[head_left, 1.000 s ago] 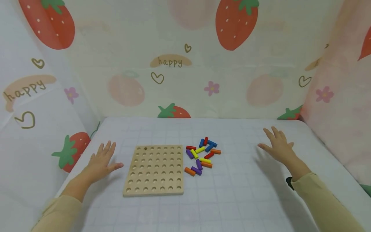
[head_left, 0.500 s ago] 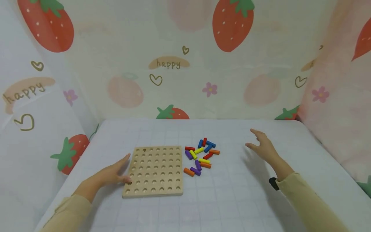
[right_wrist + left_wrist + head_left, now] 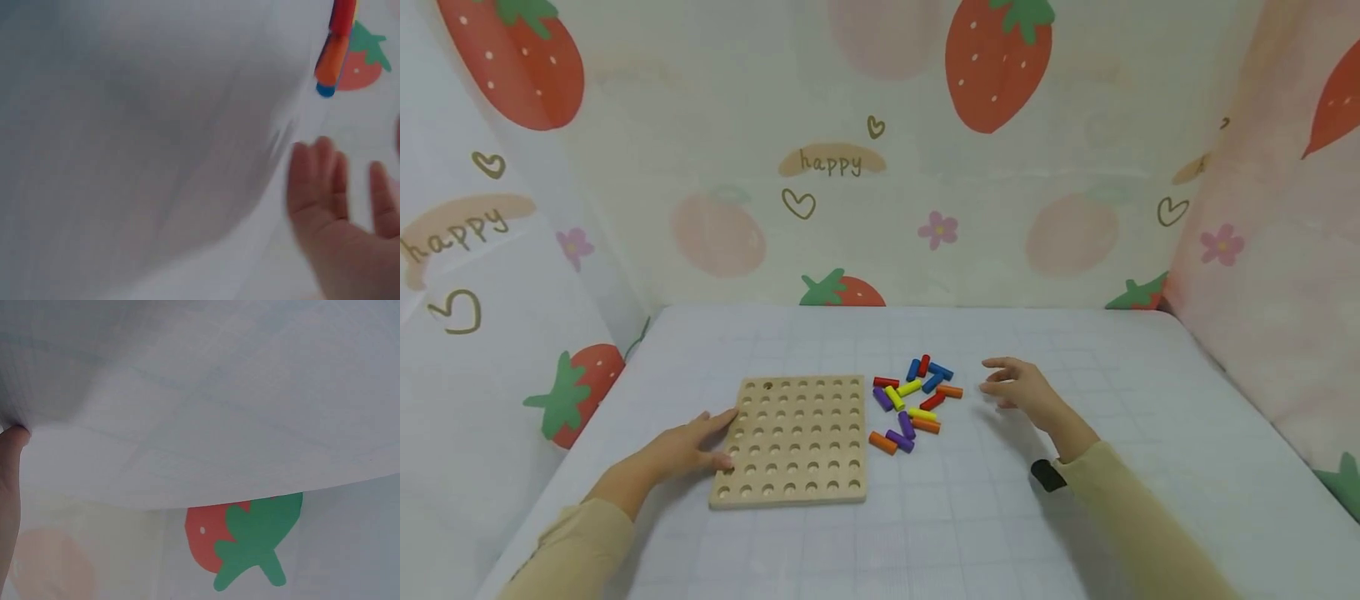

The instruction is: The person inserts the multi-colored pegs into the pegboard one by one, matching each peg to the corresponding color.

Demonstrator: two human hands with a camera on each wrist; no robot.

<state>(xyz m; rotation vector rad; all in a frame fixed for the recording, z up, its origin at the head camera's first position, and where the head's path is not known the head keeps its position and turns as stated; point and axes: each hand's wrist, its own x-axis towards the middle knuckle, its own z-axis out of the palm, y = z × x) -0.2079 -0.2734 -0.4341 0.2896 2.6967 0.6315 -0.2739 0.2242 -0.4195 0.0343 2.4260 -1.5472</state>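
Note:
A square wooden pegboard [image 3: 790,502] with rows of round holes lies flat on the table in the head view. At its left edge rests my left hand [image 3: 677,452], thumb and a finger straight along the rim. Right of the board is a loose scatter of short pegs: red [image 3: 886,382], blue [image 3: 940,372], yellow [image 3: 922,414], purple [image 3: 900,441] and orange [image 3: 883,442]. My right hand [image 3: 1026,392] hovers to the right of the pegs, fingers loosely bent and holding nothing. In the right wrist view, that hand [image 3: 344,231] has its fingers spread near a few pegs.
A pale cloth with a faint grid covers the table [image 3: 955,533]. Printed curtains [image 3: 1000,183] with strawberries and hearts close off the back and both sides. A dark band [image 3: 1047,475] shows at my right wrist.
My left hand has moved right and come onto the pegboard's left edge. My right hand has moved left toward the pegs, its fingers bending more. The pegs stay where they lay.

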